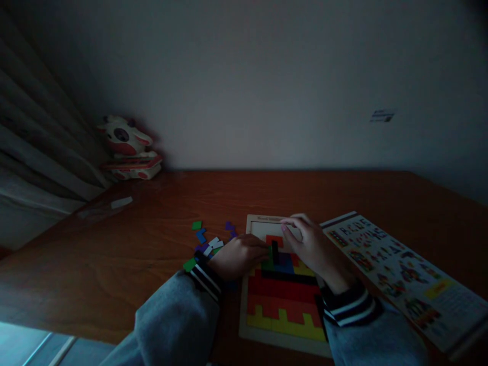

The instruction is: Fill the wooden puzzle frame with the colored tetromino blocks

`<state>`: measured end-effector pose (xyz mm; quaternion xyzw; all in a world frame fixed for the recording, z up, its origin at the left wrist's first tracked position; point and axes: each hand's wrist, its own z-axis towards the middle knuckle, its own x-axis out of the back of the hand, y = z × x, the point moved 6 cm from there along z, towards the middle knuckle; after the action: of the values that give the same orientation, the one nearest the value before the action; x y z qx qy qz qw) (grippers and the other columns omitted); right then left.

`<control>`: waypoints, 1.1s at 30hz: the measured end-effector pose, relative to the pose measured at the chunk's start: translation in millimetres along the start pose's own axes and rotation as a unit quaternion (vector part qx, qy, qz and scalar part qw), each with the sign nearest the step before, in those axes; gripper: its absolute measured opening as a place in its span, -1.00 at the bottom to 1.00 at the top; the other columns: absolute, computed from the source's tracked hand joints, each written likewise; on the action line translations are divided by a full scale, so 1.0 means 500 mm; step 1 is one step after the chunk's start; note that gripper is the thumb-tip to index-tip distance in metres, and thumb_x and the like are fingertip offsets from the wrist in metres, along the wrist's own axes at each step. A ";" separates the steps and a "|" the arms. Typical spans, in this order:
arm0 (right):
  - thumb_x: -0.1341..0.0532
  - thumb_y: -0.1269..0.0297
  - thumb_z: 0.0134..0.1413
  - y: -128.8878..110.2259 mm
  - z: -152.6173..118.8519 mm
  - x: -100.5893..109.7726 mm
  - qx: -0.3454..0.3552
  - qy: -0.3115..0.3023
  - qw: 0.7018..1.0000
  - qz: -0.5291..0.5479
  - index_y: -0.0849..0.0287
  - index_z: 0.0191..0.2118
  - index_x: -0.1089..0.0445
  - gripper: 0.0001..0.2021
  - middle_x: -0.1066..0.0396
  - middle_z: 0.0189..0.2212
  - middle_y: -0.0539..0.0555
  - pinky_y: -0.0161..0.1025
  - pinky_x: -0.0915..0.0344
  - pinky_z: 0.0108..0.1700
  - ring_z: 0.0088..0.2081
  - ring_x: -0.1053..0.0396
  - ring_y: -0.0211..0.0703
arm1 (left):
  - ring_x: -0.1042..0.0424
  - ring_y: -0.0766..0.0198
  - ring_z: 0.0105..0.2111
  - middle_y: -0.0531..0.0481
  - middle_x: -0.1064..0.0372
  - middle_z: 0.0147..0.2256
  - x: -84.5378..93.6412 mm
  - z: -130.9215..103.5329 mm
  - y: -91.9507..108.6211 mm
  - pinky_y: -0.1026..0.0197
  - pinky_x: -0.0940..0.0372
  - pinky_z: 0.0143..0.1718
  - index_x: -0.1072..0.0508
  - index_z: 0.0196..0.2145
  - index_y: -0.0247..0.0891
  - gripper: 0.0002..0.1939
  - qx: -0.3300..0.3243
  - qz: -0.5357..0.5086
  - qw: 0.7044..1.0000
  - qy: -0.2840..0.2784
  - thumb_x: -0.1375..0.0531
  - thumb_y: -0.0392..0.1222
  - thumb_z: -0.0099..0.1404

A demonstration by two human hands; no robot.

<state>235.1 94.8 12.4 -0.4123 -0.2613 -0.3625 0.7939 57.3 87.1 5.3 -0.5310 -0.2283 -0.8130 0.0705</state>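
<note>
The puzzle board point(282, 340) is laid left of the printed sheet point(396, 269). The left hand point(241, 254) is bent beside a black piece point(275, 252), the right hand point(309, 245) loosely curled at the far end; whether either grips anything cannot be told. The piece should be squared before being pressed.

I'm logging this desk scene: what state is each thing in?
Puzzle tray: partly filled
Loose pieces: scattered left of the tray
Printed sheet: flat, printed side up
Animal-shaped toy: upright
Curtain: hanging in folds
Left hand: over the tray, grip unclear
Right hand: over the tray, grip unclear
</note>
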 end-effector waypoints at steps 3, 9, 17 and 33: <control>-0.10 0.22 0.30 -0.003 -0.002 -0.006 -0.001 -0.022 1.000 -0.001 0.07 -0.16 -0.44 -0.82 -0.45 -0.19 0.11 -0.03 -0.37 -0.04 -0.12 -0.45 -0.02 | -0.39 0.12 0.02 -0.10 -0.51 -0.03 0.000 -0.001 0.005 0.08 -0.35 0.07 -0.52 -0.05 -0.30 -0.70 -0.010 0.034 0.999 -0.001 -0.08 -0.08 0.48; -0.11 0.22 0.31 -0.003 -0.009 -0.040 0.029 -0.082 0.996 0.005 0.05 -0.13 -0.50 -0.79 -0.48 -0.17 0.13 -0.03 -0.39 -0.02 -0.10 -0.45 -0.02 | -0.35 0.11 0.01 -0.11 -0.48 -0.01 0.000 -0.001 0.014 0.05 -0.33 0.05 -0.51 -0.03 -0.24 -0.67 0.006 0.061 0.998 -0.017 -0.05 -0.02 0.48; -0.18 0.24 0.27 0.001 -0.012 -0.058 0.027 -0.118 0.992 0.020 0.07 -0.13 -0.53 -0.82 -0.47 -0.16 0.13 -0.01 -0.38 0.00 -0.09 -0.44 -0.04 | -0.34 0.08 0.01 -0.12 -0.46 0.01 0.003 -0.006 0.018 0.02 -0.34 0.04 -0.48 0.00 -0.25 -0.65 0.007 0.079 0.996 -0.028 -0.07 0.00 0.47; -0.12 0.18 0.31 -0.006 -0.013 -0.045 0.032 -0.081 0.995 0.049 0.07 -0.16 -0.48 -0.80 -0.48 -0.19 0.13 -0.04 -0.39 -0.03 -0.10 -0.44 -0.02 | -0.44 0.13 -0.07 -0.09 -0.49 -0.08 0.132 -0.108 -0.069 0.03 -0.33 0.04 -0.52 -0.11 -0.20 -0.80 0.223 0.131 0.963 0.071 -0.12 -0.18 0.43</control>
<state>219.9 96.1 -5.9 -0.4270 -0.3160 -0.2797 0.7997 -28.2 102.1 36.0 -0.4684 -0.3267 -0.7604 0.3094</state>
